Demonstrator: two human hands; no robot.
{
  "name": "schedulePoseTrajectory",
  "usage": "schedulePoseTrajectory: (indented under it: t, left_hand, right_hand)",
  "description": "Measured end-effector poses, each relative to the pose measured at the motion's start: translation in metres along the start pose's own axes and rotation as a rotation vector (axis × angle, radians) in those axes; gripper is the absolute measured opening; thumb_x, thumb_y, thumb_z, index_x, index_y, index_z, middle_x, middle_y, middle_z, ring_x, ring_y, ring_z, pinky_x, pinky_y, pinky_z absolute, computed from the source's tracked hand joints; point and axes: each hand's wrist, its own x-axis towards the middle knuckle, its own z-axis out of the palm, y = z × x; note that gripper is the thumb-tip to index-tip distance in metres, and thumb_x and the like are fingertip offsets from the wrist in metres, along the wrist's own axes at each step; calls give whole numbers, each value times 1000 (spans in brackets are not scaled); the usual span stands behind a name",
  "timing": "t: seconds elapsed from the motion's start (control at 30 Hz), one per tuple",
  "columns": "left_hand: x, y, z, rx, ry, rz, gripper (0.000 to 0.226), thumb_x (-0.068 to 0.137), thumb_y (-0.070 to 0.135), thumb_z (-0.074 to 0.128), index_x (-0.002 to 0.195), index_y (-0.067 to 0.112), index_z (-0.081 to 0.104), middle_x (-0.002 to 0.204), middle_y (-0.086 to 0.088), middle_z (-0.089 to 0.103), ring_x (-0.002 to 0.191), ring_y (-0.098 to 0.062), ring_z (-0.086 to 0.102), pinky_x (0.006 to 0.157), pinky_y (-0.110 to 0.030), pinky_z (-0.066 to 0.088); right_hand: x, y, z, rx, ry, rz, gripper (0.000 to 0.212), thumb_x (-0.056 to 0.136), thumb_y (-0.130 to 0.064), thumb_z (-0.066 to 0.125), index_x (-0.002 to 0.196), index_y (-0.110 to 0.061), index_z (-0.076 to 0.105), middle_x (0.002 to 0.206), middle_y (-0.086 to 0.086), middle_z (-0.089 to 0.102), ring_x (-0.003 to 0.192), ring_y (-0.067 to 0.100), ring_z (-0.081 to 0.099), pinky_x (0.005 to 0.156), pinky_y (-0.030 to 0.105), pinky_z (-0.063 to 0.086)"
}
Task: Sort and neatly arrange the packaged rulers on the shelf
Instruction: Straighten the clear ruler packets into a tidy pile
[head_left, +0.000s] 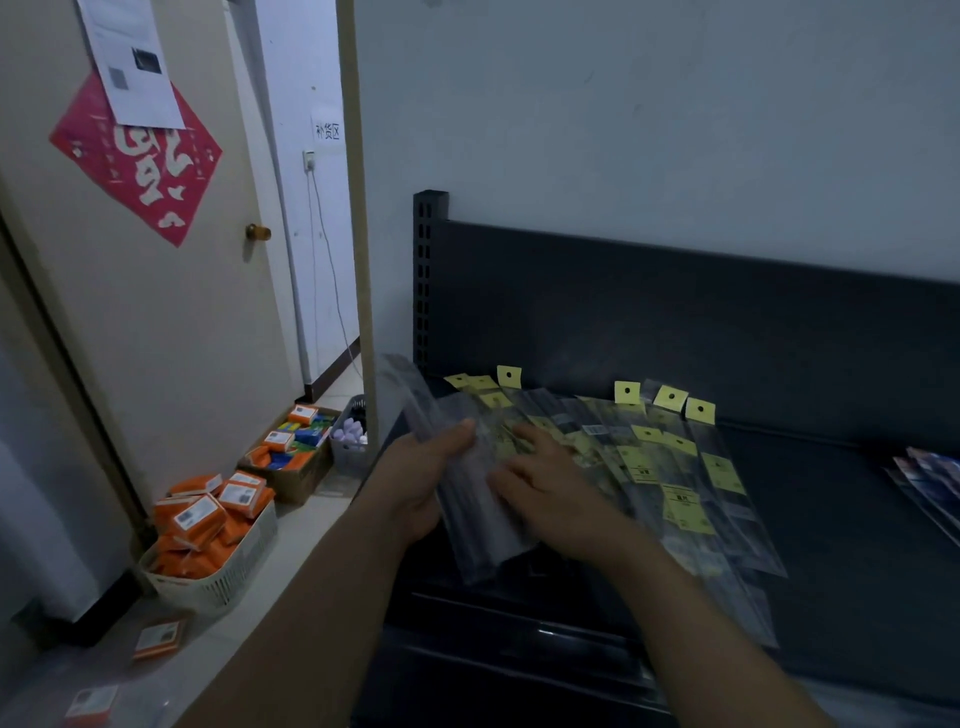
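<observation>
Nearest, the left hand (421, 483) grips a bundle of packaged rulers (478, 530) at nine o'clock of the fan, and the right hand (545, 488) rests flat-fingered on it. The step probably goes best by squaring the bundle's edges first, then gathering the loose rulers (680, 499) fanned toward three o'clock along the shelf (841, 545).

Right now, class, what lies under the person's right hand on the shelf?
Under the right hand lie overlapping packaged rulers in clear sleeves with yellow tags, fanned on the dark shelf. The packs' parts beneath the palm are hidden.

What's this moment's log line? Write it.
left hand grips ruler bundle | right hand rests on fanned rulers | shelf unsorted
</observation>
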Motion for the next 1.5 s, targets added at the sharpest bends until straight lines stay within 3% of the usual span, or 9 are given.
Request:
schedulePoseTrajectory:
  t: [0.13, 0.23, 0.3, 0.57, 0.7, 0.8, 0.97, 1.3, 1.5]
  left_hand:
    - [5, -3, 9, -37, 18, 13, 23, 96, 14, 56, 112, -1, 61, 93, -20, 72, 87, -33, 69, 77, -45, 56]
    - [4, -1, 17, -119, -31, 59, 10, 96, 13, 54, 100, 6, 59, 75, -12, 74, 77, -26, 69, 66, -41, 58]
    - [4, 1, 23, -168, -42, 103, 22, 95, 13, 55, 114, 2, 57, 93, -17, 72, 86, -29, 68, 67, -42, 59]
    - [12, -8, 38, -184, -92, 58, 24, 93, 17, 58, 110, 0, 62, 98, -18, 70, 84, -29, 70, 66, -38, 58]
    - [16, -18, 45, -232, -135, 0, 18, 92, 14, 60, 104, 1, 60, 92, -15, 71, 83, -25, 69, 65, -34, 60]
    - [21, -19, 50, -256, -129, -27, 12, 93, 11, 59, 100, 1, 59, 99, -20, 67, 89, -27, 67, 75, -37, 60]
    - [17, -25, 62, -127, -224, -176, 36, 94, 13, 55, 122, -11, 57, 117, -26, 65, 97, -31, 66, 84, -39, 58]
    - [30, -15, 86, -354, -94, 23, 47, 89, 17, 62, 130, -4, 52, 126, -22, 61, 110, -30, 64, 83, -39, 56]
    - [25, -29, 122, -249, -83, 106, 5, 90, 9, 61, 94, 11, 59, 93, -14, 69, 89, -28, 70, 75, -42, 59]
  right_hand:
    - [-4, 7, -4, 134, 144, -2, 25, 83, -39, 68, 93, -23, 52, 119, -8, 48, 106, 6, 47, 79, 6, 36]
    - [-7, 8, -7, 332, 92, 42, 35, 83, -42, 67, 110, -24, 52, 112, -8, 61, 97, 7, 60, 80, 26, 53]
    - [-8, 7, -10, 462, 43, 60, 30, 87, -37, 65, 113, -25, 54, 106, -5, 68, 93, 12, 67, 80, 34, 57]
    - [-18, 16, -30, 410, 205, 80, 14, 88, -18, 63, 102, -18, 61, 90, -6, 67, 78, 8, 63, 65, 20, 50]
    - [-24, 29, -45, 515, 380, 203, 5, 89, -12, 59, 85, -9, 60, 80, 15, 63, 72, 21, 55, 68, 36, 45]
    - [-31, 32, -60, 745, 311, 197, 11, 91, -6, 56, 100, -6, 63, 90, 19, 69, 76, 25, 63, 75, 42, 53]
    - [-34, 35, -72, 1030, 188, 84, 31, 92, -1, 53, 113, -21, 64, 79, 5, 70, 64, 12, 63, 59, 22, 52]
    - [-49, 61, -92, 821, 17, 217, 36, 88, -1, 59, 115, -25, 60, 83, 4, 72, 67, 15, 66, 68, 33, 53]
    - [-54, 74, -118, 614, -108, 207, 35, 93, -9, 55, 119, -33, 55, 100, 13, 71, 81, 25, 67, 79, 40, 55]
